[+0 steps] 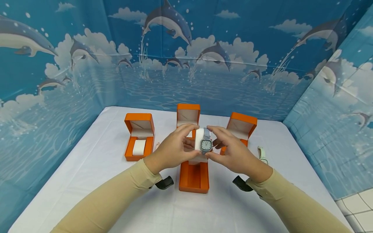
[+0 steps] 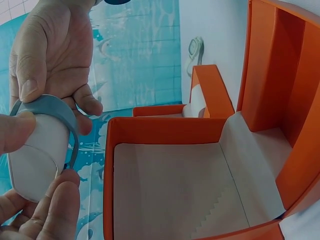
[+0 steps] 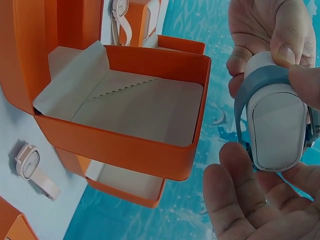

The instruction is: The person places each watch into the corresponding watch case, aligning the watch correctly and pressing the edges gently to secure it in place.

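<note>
In the head view a wristwatch (image 1: 206,144) with a blue-grey strap and squarish face sits around a white watch cushion (image 1: 198,139), held up over an orange box. My left hand (image 1: 170,149) grips the cushion from the left, thumb below and fingertips above. On the other side my right hand (image 1: 233,150) pinches the watch at its strap, index finger on top and thumb beneath. Both wrist views show the strap (image 2: 55,107) looped round the cushion, bowing away from it at one side. Under the hands stands the open orange watch box (image 1: 193,178), its lid partly hidden.
Farther back are three more open orange boxes, at left (image 1: 139,137), centre (image 1: 188,115) and right (image 1: 242,124). A white cushion (image 1: 139,148) sits in the left one. A pale-strapped watch (image 1: 262,153) lies at the right; pinkish watches (image 3: 30,165) show in the right wrist view.
</note>
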Tool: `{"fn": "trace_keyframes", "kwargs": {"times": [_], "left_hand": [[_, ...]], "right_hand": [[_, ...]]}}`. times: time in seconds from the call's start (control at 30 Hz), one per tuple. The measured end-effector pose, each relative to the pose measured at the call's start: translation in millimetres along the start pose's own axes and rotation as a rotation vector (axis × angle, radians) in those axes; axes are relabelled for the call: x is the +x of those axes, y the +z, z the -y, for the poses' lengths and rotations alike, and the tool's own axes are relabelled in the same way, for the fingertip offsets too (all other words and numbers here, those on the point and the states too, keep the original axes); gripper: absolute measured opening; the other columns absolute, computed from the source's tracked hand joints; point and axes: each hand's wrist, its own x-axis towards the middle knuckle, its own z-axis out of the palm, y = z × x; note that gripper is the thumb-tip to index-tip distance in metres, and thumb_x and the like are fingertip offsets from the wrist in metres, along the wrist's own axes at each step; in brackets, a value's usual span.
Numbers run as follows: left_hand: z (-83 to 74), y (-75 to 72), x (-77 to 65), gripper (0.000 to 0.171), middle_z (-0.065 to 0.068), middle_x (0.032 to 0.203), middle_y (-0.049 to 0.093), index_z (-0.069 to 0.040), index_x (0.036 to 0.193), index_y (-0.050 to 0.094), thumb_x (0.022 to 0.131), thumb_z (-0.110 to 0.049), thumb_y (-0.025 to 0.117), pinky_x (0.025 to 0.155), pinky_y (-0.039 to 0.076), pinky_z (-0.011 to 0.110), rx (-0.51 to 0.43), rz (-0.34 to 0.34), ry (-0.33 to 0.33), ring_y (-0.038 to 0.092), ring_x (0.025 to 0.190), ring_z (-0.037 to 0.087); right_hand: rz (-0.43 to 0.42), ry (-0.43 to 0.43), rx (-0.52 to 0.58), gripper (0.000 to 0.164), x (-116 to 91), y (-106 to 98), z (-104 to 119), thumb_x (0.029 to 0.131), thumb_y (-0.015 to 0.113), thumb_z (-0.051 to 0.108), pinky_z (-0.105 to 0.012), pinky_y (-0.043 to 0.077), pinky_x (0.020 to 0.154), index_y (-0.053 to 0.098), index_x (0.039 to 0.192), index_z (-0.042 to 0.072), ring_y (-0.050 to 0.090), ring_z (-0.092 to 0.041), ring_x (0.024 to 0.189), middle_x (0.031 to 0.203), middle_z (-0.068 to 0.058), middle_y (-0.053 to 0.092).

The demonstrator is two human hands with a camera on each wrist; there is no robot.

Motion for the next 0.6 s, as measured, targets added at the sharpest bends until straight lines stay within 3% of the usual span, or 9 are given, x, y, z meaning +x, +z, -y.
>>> {"fn": "trace_keyframes", "kwargs": {"times": [0.2,0.43,0.6], "left_hand": [[-0.5,-0.1,0.4,0.076,0.007,0.16,0.041,-0.009,0.157,0.042,0.093,-0.012,0.082,0.09,0.062,0.025,-0.006,0.001,-0.001,0.074,0.103,0.015],[0.5,0.1,0.5,0.076,0.007,0.16,0.042,-0.009,0.158,0.042,0.093,-0.013,0.082,0.091,0.063,0.032,-0.001,0.0,-0.011,0.074,0.103,0.015],[0.9,0.0,0.6,0.076,0.007,0.16,0.042,-0.009,0.158,0.042,0.093,-0.013,0.082,0.091,0.063,0.03,0.005,-0.001,-0.014,0.074,0.102,0.014]], "right_hand": [[-0.002,-0.005,-0.008,0.083,0.3,0.3,-0.6,0.094,0.082,0.02,-0.039,0.061,0.089,0.038,0.163,0.011,0.068,-0.019,0.109,0.156,-0.011,0.049],[-0.001,0.0,-0.011,0.084,1.7,1.5,-1.2,0.094,0.083,0.021,-0.041,0.062,0.09,0.037,0.164,0.011,0.068,-0.019,0.108,0.158,-0.013,0.047],[0.0,-0.002,-0.011,0.084,2.4,1.7,-0.9,0.093,0.083,0.02,-0.039,0.062,0.09,0.037,0.164,0.011,0.068,-0.02,0.108,0.158,-0.014,0.047]]}}
